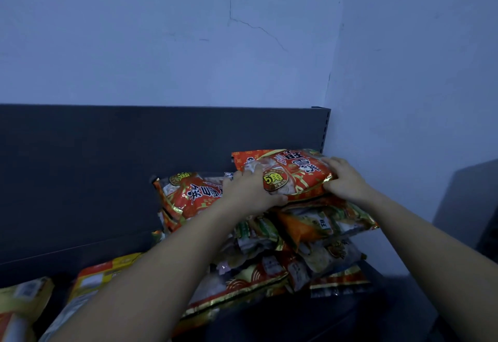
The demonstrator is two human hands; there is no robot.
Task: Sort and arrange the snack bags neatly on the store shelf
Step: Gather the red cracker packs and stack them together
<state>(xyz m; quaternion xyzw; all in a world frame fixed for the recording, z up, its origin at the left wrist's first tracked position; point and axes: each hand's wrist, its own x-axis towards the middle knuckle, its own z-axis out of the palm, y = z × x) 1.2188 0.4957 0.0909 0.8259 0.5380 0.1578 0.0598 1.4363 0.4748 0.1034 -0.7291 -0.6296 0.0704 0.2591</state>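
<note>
A red snack bag with gold trim (293,172) lies on top of a heap of snack bags (291,247) at the right end of the dark shelf (336,323). My left hand (249,193) grips the bag's left edge and my right hand (345,180) grips its right edge. A second red bag (188,196) lies just left of it, partly under my left hand. Below them sit mixed orange, green and red bags, stacked unevenly.
Yellow snack bags (91,282) lie at the lower left of the shelf. The dark back panel (94,174) runs behind everything, and its slotted upright (324,131) meets the pale wall (404,99) at the right corner.
</note>
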